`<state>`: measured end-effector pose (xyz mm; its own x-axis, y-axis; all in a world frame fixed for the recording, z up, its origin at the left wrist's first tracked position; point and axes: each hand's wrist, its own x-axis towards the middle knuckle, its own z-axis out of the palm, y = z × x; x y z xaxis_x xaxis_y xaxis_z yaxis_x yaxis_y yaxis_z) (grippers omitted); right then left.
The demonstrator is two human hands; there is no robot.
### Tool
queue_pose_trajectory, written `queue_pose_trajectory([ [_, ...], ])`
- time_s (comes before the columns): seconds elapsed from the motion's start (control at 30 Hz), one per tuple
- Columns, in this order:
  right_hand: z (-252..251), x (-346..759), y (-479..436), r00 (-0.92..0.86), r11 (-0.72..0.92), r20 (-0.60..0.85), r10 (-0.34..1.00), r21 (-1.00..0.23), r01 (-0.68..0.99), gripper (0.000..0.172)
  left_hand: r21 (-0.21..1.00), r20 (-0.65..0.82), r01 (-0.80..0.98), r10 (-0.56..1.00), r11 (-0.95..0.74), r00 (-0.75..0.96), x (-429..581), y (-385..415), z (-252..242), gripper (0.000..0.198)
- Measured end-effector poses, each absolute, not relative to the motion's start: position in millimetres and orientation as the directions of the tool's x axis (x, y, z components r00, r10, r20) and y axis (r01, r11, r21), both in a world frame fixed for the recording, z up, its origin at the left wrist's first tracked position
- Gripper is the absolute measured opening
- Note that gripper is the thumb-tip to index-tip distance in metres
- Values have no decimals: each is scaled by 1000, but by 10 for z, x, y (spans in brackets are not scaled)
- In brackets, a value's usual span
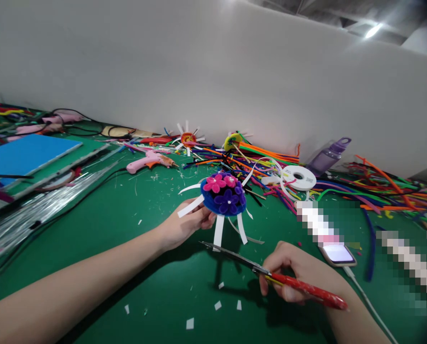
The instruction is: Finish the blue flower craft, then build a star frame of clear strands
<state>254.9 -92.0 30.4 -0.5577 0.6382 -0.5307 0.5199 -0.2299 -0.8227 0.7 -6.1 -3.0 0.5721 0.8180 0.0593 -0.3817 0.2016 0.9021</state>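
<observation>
My left hand (188,222) is closed beneath a round blue craft piece (223,195) and holds it above the table. Pink and purple pipe-cleaner flowers (228,201) with shiny centres cover its top, and white ribbon strips (218,231) stick out around its edge. In my right hand (292,274) is a pair of scissors (256,267) with red handles. The blades point left, and their tips lie at the lower end of one white strip. Small white clippings (190,324) are scattered on the green table (156,291) below.
A pink glue gun (150,162) lies at the back, its cord running left. Pipe cleaners (270,150) are heaped along the wall, with a white ribbon spool (297,177) and a purple bottle (328,157). A phone (338,254) with a cable rests at right; a blue board (27,153) at left.
</observation>
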Motion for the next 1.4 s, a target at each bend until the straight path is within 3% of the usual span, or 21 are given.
queue_pose_trajectory([
  [0.5,314,2533,-913,-608,-160,-448,655,-869,469,19,876,69,-416,790,245,609,32,-75,-35,34],
  [1.4,265,2543,-911,-528,-126,-458,715,-828,547,23,868,38,-418,804,267,593,31,-88,-35,32],
])
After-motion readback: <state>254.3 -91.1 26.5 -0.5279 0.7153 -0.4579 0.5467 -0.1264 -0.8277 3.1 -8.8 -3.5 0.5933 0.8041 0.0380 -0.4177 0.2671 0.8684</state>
